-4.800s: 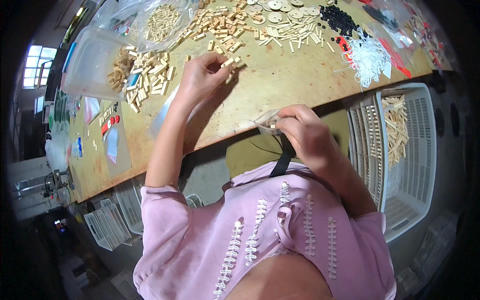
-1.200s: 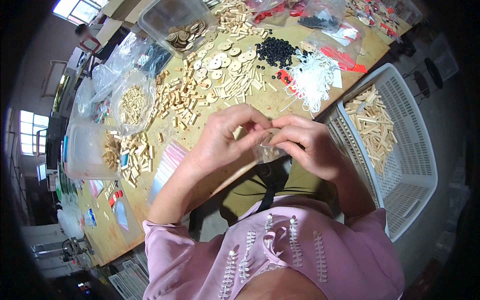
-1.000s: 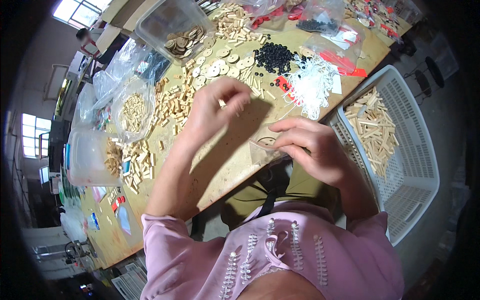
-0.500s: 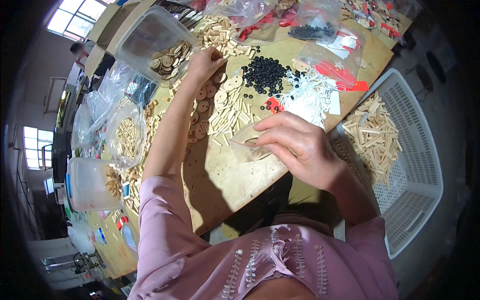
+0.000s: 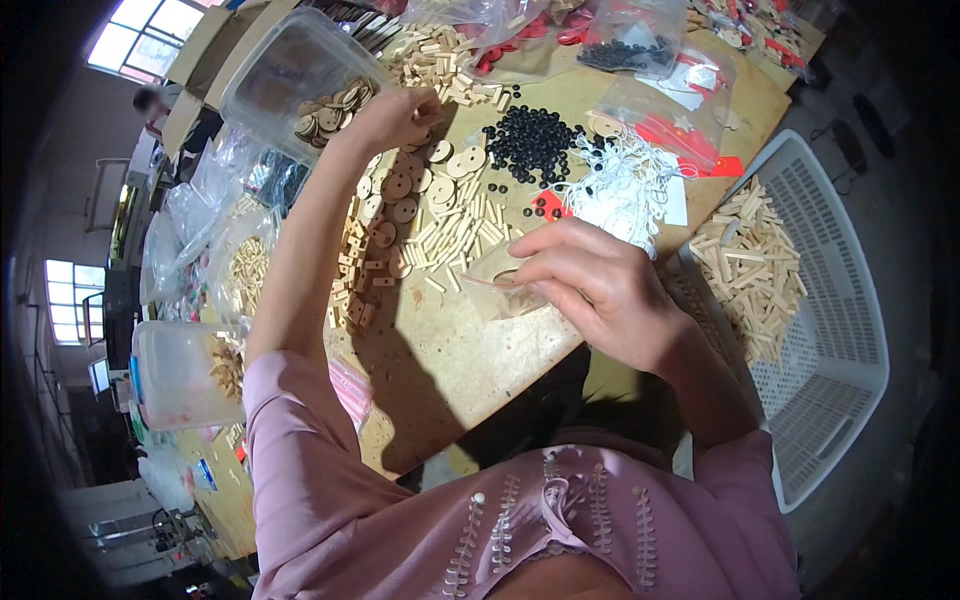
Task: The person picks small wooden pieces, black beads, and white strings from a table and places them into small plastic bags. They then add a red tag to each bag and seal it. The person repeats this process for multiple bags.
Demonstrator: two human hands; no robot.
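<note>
My right hand point(image 5: 597, 288) pinches the edge of a small clear plastic bag point(image 5: 508, 296) above the near part of the table. Something wooden seems to be inside, but the film blurs it. My left hand point(image 5: 398, 118) reaches to the far left, its fingers curled together; whatever they hold, if anything, is hidden. It hovers over wooden discs with holes point(image 5: 397, 187), beside a clear plastic tub point(image 5: 290, 75) containing wooden discs point(image 5: 335, 110). Thin wooden sticks point(image 5: 462, 235) and small wooden blocks point(image 5: 352, 270) lie between my hands and around my left forearm.
Black beads point(image 5: 530, 148) and white cords point(image 5: 630, 190) are heaped mid-table. A white basket point(image 5: 835, 300) of wooden sticks point(image 5: 748, 262) stands right of the table edge. Bags with red pieces point(image 5: 665, 140) lie farther back. A second clear tub point(image 5: 175, 375) sits left. A person point(image 5: 150, 105) is far left.
My left hand has moved a little to the left, toward the tub, and the forearm has swung left, uncovering small blocks and a pink-striped bag. My right hand still holds the bag almost in place.
</note>
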